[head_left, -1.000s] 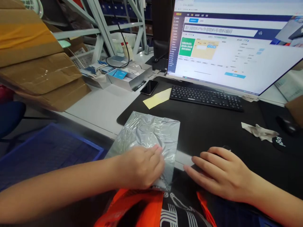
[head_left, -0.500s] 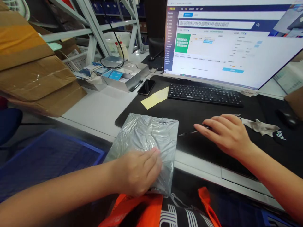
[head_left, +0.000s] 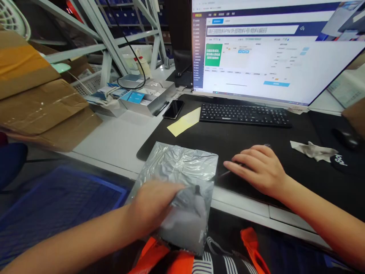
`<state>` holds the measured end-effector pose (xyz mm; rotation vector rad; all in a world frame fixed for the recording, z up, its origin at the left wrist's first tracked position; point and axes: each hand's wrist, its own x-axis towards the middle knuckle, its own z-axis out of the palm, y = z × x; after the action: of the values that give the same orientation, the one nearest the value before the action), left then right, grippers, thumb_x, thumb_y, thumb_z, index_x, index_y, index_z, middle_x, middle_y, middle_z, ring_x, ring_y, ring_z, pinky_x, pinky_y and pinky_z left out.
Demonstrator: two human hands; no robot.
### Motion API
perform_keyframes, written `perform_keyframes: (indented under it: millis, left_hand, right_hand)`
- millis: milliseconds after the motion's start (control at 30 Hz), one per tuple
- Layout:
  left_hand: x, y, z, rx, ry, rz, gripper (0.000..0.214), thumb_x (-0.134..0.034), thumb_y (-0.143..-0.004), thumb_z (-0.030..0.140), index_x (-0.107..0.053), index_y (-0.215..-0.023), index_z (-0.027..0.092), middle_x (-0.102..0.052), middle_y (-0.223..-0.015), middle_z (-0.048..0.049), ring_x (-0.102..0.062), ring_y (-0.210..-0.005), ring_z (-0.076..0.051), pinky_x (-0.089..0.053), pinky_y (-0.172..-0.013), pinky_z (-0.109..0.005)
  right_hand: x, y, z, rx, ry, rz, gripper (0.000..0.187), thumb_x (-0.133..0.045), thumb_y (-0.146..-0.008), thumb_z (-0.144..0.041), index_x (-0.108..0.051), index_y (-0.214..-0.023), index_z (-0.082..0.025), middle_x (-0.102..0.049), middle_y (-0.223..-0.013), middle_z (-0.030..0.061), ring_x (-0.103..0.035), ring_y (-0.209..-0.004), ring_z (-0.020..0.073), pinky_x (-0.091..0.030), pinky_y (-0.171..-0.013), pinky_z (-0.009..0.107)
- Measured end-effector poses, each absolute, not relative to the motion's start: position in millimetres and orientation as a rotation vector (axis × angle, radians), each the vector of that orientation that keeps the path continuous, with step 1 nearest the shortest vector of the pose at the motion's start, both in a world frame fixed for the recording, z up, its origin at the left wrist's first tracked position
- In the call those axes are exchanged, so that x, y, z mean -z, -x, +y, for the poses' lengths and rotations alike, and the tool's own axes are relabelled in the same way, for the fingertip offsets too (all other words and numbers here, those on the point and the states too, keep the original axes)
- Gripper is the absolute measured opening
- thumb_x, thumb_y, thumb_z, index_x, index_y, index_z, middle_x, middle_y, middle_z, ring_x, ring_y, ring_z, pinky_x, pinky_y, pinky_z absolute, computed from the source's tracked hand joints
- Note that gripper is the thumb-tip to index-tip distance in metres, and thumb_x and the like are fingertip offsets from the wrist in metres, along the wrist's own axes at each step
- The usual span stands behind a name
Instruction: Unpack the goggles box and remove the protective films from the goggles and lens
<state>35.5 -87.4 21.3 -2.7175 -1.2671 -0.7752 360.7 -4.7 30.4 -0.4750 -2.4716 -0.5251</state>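
A flat box [head_left: 186,224] with a grey printed face shows at the lower part of a shiny grey plastic bag [head_left: 182,161]. It sits at the desk's front edge, close to my body. My left hand [head_left: 152,203], blurred by motion, grips the bag's film at the left and draws it off the box; its fingertips are partly hidden. On the black desk mat, just right of the package, my right hand [head_left: 258,167] is closed round a slim, pointed, knife-like tool [head_left: 225,174]. Most of that tool is covered by the fingers.
Behind the package are a yellow paper slip [head_left: 184,121], a phone [head_left: 173,109] and a keyboard [head_left: 245,115] below the monitor [head_left: 265,64]. A crumpled white scrap [head_left: 313,150] and a mouse [head_left: 345,139] lie at right. Cardboard [head_left: 42,99] and a blue crate [head_left: 59,213] are at left.
My left hand has shifted left with the plastic film, and the box's printed lower face has come into sight. My right hand with the tool has moved slightly left and down.
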Motion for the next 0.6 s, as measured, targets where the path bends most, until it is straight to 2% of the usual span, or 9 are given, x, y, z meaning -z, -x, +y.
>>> perform_keyframes:
  millis: [100, 167, 233, 300, 367, 433, 500, 600]
  left_hand:
    - [-26.0, -42.6, -82.4, 0.940, 2.644, -1.110, 0.025, -0.040, -0.096, 0.014, -0.064, -0.099, 0.018, -0.076, -0.080, -0.0021, -0.071, -0.070, -0.014, -0.052, -0.064, -0.024]
    - [-28.7, -48.9, -77.1, 0.871, 2.656, -1.053, 0.026, -0.038, -0.100, 0.019, -0.063, -0.094, 0.017, -0.074, -0.074, -0.0016, -0.069, -0.063, -0.014, -0.050, -0.058, -0.025]
    - [-32.1, -55.1, -72.0, 0.728, 2.646, -1.025, 0.035, -0.039, -0.103, 0.037, -0.063, -0.088, 0.017, -0.069, -0.064, -0.0010, -0.065, -0.055, -0.015, -0.046, -0.052, -0.027]
    - [-37.3, -60.6, -68.0, 0.569, 2.583, -1.059, 0.048, -0.042, -0.098, 0.058, -0.064, -0.086, 0.017, -0.065, -0.058, -0.0007, -0.062, -0.050, -0.017, -0.043, -0.047, -0.028]
    - [-44.9, -66.0, -65.3, 0.403, 2.495, -1.157, 0.050, -0.048, -0.092, 0.064, -0.065, -0.089, 0.017, -0.063, -0.055, -0.0005, -0.061, -0.047, -0.019, -0.042, -0.044, -0.029]
    - [-53.4, -72.9, -64.2, 0.256, 2.448, -1.196, 0.037, -0.052, -0.093, 0.052, -0.066, -0.094, 0.017, -0.063, -0.056, -0.0010, -0.061, -0.047, -0.021, -0.043, -0.042, -0.030]
    - [-59.9, -82.1, -64.6, 0.172, 2.433, -1.083, 0.024, -0.049, -0.094, 0.029, -0.066, -0.103, 0.015, -0.068, -0.066, -0.0046, -0.064, -0.054, -0.022, -0.049, -0.048, -0.032]
    - [-60.2, -97.5, -65.9, 0.143, 2.390, -0.886, 0.036, -0.039, -0.088, 0.003, -0.065, -0.111, 0.007, -0.074, -0.095, -0.0152, -0.072, -0.079, -0.024, -0.059, -0.070, -0.038]
  right_hand:
    - [-27.0, -373.7, 2.5, 0.425, 0.611, -2.352, 0.030, -0.053, -0.092, -0.005, -0.066, -0.115, -0.019, -0.073, -0.093, 0.0067, -0.064, -0.083, 0.0180, -0.044, -0.080, 0.037]
    - [-25.1, -379.6, 0.0, 0.387, 0.650, -2.318, 0.032, -0.053, -0.091, -0.004, -0.065, -0.116, -0.020, -0.073, -0.094, 0.0069, -0.064, -0.084, 0.0181, -0.044, -0.081, 0.038]
    - [-22.9, -383.8, -4.8, 0.379, 0.656, -2.324, 0.032, -0.054, -0.091, -0.004, -0.065, -0.117, -0.020, -0.073, -0.095, 0.0073, -0.064, -0.084, 0.0185, -0.044, -0.081, 0.038]
    - [-20.5, -386.5, -9.4, 0.370, 0.658, -2.342, 0.032, -0.053, -0.091, -0.004, -0.066, -0.117, -0.019, -0.073, -0.095, 0.0076, -0.064, -0.085, 0.0188, -0.044, -0.080, 0.037]
    - [-18.5, -387.6, -13.1, 0.356, 0.656, -2.357, 0.030, -0.053, -0.092, -0.005, -0.067, -0.116, -0.018, -0.074, -0.094, 0.0077, -0.065, -0.086, 0.0191, -0.045, -0.081, 0.037]
    - [-17.4, -386.6, -16.4, 0.345, 0.640, -2.377, 0.029, -0.051, -0.094, -0.007, -0.068, -0.114, -0.017, -0.074, -0.094, 0.0081, -0.064, -0.086, 0.0194, -0.045, -0.081, 0.037]
    - [-17.6, -383.5, -19.6, 0.337, 0.609, -2.406, 0.028, -0.049, -0.096, -0.009, -0.069, -0.113, -0.017, -0.074, -0.095, 0.0081, -0.064, -0.085, 0.0190, -0.045, -0.082, 0.037]
    - [-19.4, -378.1, -23.5, 0.343, 0.571, -2.416, 0.026, -0.051, -0.096, -0.010, -0.070, -0.113, -0.018, -0.074, -0.096, 0.0067, -0.063, -0.083, 0.0182, -0.044, -0.082, 0.037]
